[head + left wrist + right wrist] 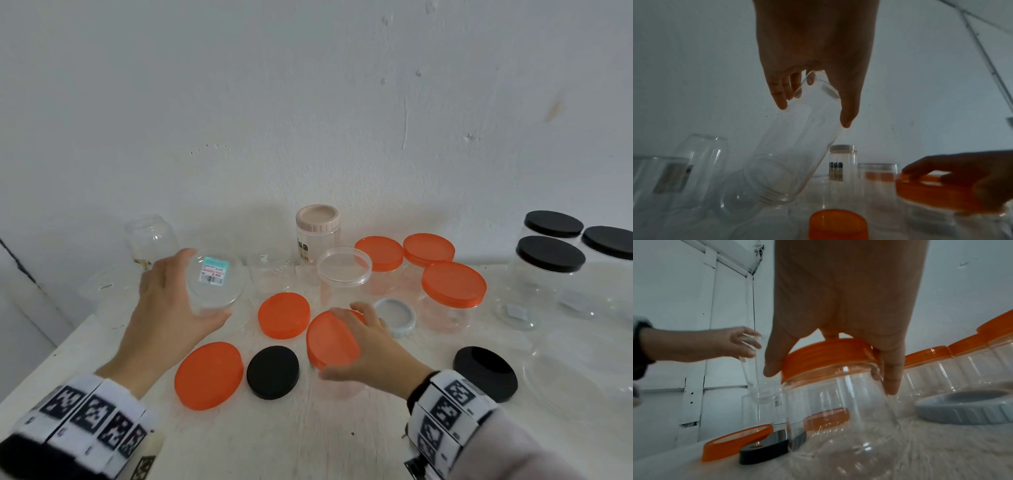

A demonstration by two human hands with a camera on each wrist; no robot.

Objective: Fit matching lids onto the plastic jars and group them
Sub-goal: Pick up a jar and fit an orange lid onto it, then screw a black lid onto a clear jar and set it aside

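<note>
Partly done, judging by how things lie. Beyond the right hand [370, 346]: three clear plastic jars capped with orange screw lids [454, 285], standing close together. Far out to the right of that hand: three large clear jars with black lids [550, 254], also bunched as a group. Between and beyond both hands, at the wall: a small clear jar with a pale pink ribbed lid [318, 219], closed.

In hand now: right hand grasping a fourth clear jar by its round orange lid [828, 356], thumb on one side of the rim, fingers [893, 369] on the other, jar tilted with its base on or just off the white tabletop [308, 438]; cannot tell whether the lid is screwed fully home. Left hand [171, 308] curled round the base of an upturned clear plastic jar bearing a price sticker [214, 279], held aslant, mouth down, near other bare jars.

Left to do, by the look of it: several clear jars beyond and around the left hand lack lids, and one open clear jar [344, 270] stands just beyond the right hand. Loose between the hands: two orange lids [284, 315], and a black lid [273, 372]. A grey-blue ring lid [397, 317] just beside the right fingers; another black lid [486, 373] right of the right wrist.
</note>
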